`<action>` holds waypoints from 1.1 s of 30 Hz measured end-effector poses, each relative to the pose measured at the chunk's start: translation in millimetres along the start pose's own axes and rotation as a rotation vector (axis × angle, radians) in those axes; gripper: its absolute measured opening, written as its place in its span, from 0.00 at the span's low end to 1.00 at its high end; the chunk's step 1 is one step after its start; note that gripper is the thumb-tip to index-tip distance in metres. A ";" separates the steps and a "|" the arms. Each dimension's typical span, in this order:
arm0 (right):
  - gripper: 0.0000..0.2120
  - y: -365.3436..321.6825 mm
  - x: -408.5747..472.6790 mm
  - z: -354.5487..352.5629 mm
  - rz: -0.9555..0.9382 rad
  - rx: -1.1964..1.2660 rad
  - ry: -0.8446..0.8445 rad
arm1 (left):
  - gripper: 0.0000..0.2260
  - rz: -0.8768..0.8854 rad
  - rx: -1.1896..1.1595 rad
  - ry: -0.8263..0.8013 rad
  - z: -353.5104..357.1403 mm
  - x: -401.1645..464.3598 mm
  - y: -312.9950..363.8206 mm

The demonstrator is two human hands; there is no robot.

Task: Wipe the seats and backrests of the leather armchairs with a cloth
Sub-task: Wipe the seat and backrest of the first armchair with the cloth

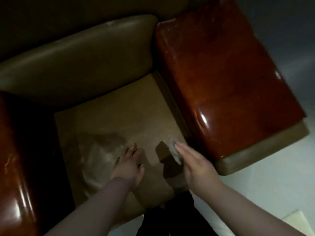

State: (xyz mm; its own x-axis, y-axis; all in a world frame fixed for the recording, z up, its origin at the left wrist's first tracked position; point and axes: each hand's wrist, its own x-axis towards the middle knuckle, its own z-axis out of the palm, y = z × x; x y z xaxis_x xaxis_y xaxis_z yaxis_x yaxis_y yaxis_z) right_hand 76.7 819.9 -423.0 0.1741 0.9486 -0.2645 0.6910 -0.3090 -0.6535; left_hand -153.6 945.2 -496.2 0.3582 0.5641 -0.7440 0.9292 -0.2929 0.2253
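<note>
– So, where is the cloth (174,151) now?

– It is under the right hand (196,165), near the right front corner of the seat (119,108), close to the gap beside the red-brown armrest (226,79). Only a pale, crumpled bit shows past the fingertips. The fingers are straight and together and lie flat over the cloth; I cannot tell if the thumb also holds it.

– And the other hand?

– The left hand (130,165) is open, its fingers are spread and it rests on the seat, just beside a shiny, streaky patch (98,155), which I think is wet.

– How to wipe well from here?

– I think the palm should stay flat, so the cloth does not slip out. Long strokes that overlap, from the right edge toward the wet patch, will leave no dry strip between. The back of the seat, under the backrest (81,60), looks dull and probably is not wiped.

– Any risk?

– The cloth is small and bunched. Opening it a little would cover more. The corner by the armrest needs the fingertips, not the palm.
</note>
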 end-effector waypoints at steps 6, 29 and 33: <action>0.28 35.9 33.6 -99.9 0.081 -0.191 0.123 | 0.33 -0.112 -0.149 0.021 -15.7 18.9 21.0; 0.30 30.0 101.2 -255.2 -0.170 -0.129 -0.103 | 0.27 -0.368 -0.431 0.290 -213.3 -71.1 178.0; 0.29 13.1 104.9 -282.4 -0.164 -0.113 -0.079 | 0.28 -0.279 -0.406 0.317 -247.2 -82.0 205.5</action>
State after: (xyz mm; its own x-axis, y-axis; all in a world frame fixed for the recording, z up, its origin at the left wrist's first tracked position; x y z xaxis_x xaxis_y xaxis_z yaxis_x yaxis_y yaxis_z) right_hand 302.2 934.9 -259.0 0.0006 0.9758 -0.2186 0.7804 -0.1372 -0.6101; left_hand 30.4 1029.7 -233.4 0.0462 0.7989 -0.5997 0.9304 0.1841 0.3169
